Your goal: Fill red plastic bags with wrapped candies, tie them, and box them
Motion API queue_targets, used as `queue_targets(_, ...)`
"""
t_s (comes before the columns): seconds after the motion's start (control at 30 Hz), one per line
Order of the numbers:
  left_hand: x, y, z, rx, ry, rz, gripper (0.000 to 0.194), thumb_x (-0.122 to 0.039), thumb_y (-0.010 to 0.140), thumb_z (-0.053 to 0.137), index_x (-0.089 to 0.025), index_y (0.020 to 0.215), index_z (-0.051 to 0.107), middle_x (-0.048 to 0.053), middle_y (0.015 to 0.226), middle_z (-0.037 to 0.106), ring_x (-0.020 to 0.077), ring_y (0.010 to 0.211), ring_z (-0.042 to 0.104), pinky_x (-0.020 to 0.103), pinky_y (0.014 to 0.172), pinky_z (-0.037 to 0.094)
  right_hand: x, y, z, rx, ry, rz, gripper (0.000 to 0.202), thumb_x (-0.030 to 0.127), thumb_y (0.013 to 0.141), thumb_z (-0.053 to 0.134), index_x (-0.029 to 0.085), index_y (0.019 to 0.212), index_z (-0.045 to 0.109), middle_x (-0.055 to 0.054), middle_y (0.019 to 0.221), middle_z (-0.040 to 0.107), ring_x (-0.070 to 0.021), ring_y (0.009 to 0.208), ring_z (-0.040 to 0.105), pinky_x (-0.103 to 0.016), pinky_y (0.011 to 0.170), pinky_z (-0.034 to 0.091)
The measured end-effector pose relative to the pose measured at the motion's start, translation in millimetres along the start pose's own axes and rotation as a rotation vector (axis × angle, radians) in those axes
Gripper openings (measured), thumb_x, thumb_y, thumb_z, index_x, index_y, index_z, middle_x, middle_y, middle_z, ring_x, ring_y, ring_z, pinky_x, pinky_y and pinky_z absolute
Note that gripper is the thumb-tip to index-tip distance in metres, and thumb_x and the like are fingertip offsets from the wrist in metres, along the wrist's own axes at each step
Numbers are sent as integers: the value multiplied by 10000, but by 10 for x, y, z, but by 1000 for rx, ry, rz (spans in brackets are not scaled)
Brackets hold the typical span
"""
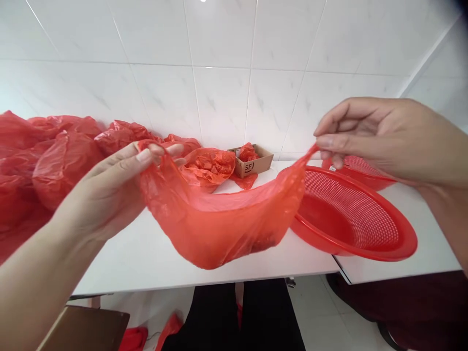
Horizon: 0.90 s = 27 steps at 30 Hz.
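Note:
A red plastic bag hangs stretched between my two hands above the white table, its mouth sagging in the middle. My left hand pinches one handle between thumb and fingers. The opposite handle is gripped in the fingertips of my right hand, higher up and to the right. Something dark shows faintly through the bag's lower right part; I cannot make out what it is. Behind the bag's right end sits a red plastic colander.
Crumpled red bags are heaped along the left and back. A small cardboard box with red plastic in it stands against the tiled wall. Another red basket is partly hidden behind my right hand. The white table ends just before my legs.

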State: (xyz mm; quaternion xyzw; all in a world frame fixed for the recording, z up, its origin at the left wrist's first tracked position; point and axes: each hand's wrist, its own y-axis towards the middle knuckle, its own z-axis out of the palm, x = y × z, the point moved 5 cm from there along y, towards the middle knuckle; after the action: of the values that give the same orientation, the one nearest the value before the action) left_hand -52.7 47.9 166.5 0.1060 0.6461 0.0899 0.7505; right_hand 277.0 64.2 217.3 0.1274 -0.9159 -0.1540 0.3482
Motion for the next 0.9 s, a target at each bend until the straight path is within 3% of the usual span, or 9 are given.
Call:
queue_targets(0.1, -8, 57, 294, 292, -36, 12, 208, -249, 898, 589, -282, 1100, 627, -2, 1130, 669, 213, 1113, 593, 346, 918, 511, 319, 85, 107, 23, 139, -223, 153, 264, 816, 660, 154, 920, 683, 8, 837, 667, -93, 744, 620, -276, 661, 461)
queue_targets(0.17, 42, 98, 535, 465, 42, -77, 360, -255, 871, 644, -317, 1214, 552, -18, 979, 674, 158, 925, 637, 321, 854, 518, 565, 127, 264, 90, 266, -375, 66, 184, 822, 656, 152, 875, 677, 25, 792, 636, -90, 734, 609, -246, 646, 475)
queue_targets(0.23, 120, 137, 773, 601, 171, -170, 430, -256, 811, 718, -291, 1204, 546, -32, 838, 640, 122, 763, 617, 304, 780, 520, 786, 148, 457, 177, 369, -480, 33, 146, 819, 649, 158, 847, 662, 29, 777, 614, -98, 744, 606, -236, 637, 486)
queue_targets(0.3, 199, 189, 948, 665, 302, -196, 311, -290, 786, 735, -217, 1062, 609, -22, 762, 592, 109, 670, 564, 271, 664, 503, 930, 151, 651, 254, 435, -535, 42, 134, 821, 632, 171, 836, 643, 22, 804, 605, -111, 770, 603, -243, 642, 493)
queue_targets(0.37, 278, 264, 1010, 627, 373, -193, 213, -374, 829, 670, -174, 890, 633, 0, 738, 563, 105, 622, 516, 243, 556, 452, 943, 156, 798, 249, 458, -538, 82, 134, 825, 604, 196, 875, 625, 12, 863, 602, -122, 803, 595, -250, 646, 494)
queue_targets(0.47, 407, 367, 908, 476, 360, -246, 309, -472, 885, 555, -179, 807, 614, 0, 699, 529, 98, 570, 468, 229, 499, 397, 703, 181, 955, 168, 408, -431, 216, 125, 813, 557, 240, 994, 579, 0, 933, 592, -138, 852, 580, -259, 659, 485)
queue_targets(0.63, 560, 366, 728, 418, 295, -368, 337, -474, 895, 545, -170, 754, 582, -42, 587, 400, 65, 476, 344, 186, 423, 292, 267, 140, 1160, 256, 353, -322, 212, 98, 792, 493, 217, 966, 517, 8, 853, 551, -112, 757, 535, -261, 657, 450)
queue_targets(0.73, 570, 308, 729, 444, 190, -382, 323, -398, 907, 555, -174, 680, 502, -65, 546, 320, 48, 440, 270, 167, 396, 223, 266, 67, 1111, 180, 450, -348, 183, 94, 784, 495, 216, 919, 478, 24, 824, 511, -95, 703, 488, -257, 647, 427)
queue_targets(0.9, 584, 255, 685, 471, 205, -350, 328, -382, 933, 510, -183, 673, 486, -60, 496, 380, 49, 407, 305, 166, 401, 272, 427, -93, 1058, 131, 616, -390, 165, 76, 786, 493, 218, 852, 440, 25, 816, 476, -94, 696, 468, -257, 645, 428)
